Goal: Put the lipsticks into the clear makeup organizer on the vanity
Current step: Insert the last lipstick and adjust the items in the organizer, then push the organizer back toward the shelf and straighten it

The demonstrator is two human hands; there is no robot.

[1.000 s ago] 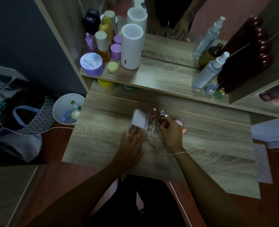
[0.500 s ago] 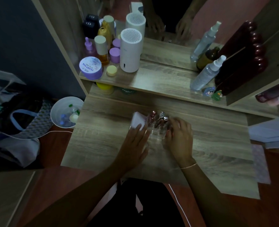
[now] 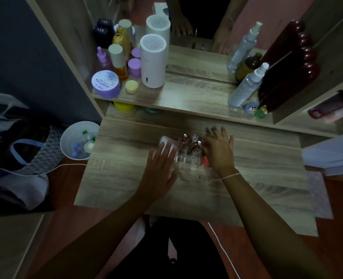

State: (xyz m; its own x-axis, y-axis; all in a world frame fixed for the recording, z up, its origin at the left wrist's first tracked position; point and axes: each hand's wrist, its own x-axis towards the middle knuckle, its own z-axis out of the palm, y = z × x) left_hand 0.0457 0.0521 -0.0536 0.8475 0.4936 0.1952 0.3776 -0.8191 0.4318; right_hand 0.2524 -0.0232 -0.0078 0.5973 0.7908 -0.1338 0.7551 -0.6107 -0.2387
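Observation:
A clear makeup organizer (image 3: 183, 159) stands at the middle of the wooden vanity top (image 3: 126, 178). Several lipsticks (image 3: 192, 142) stand upright in its compartments, with red and silver tops showing. A pink item (image 3: 204, 161) sits at its right front corner. My left hand (image 3: 159, 173) lies flat with fingers spread against the organizer's left side, partly over a white box (image 3: 166, 143). My right hand (image 3: 219, 149) hovers at the organizer's right side, fingers spread and holding nothing.
The raised shelf (image 3: 186, 97) carries a white cylinder (image 3: 153, 61), a purple jar (image 3: 106, 83), bottles, two spray bottles (image 3: 247, 85) and small figurines (image 3: 256, 109). A mirror stands behind. A white bin (image 3: 79, 140) and bags sit on the floor at left.
My right hand let go of a lipstick in the organizer, then opened and shifted to its right side. My left hand slid forward against the left side.

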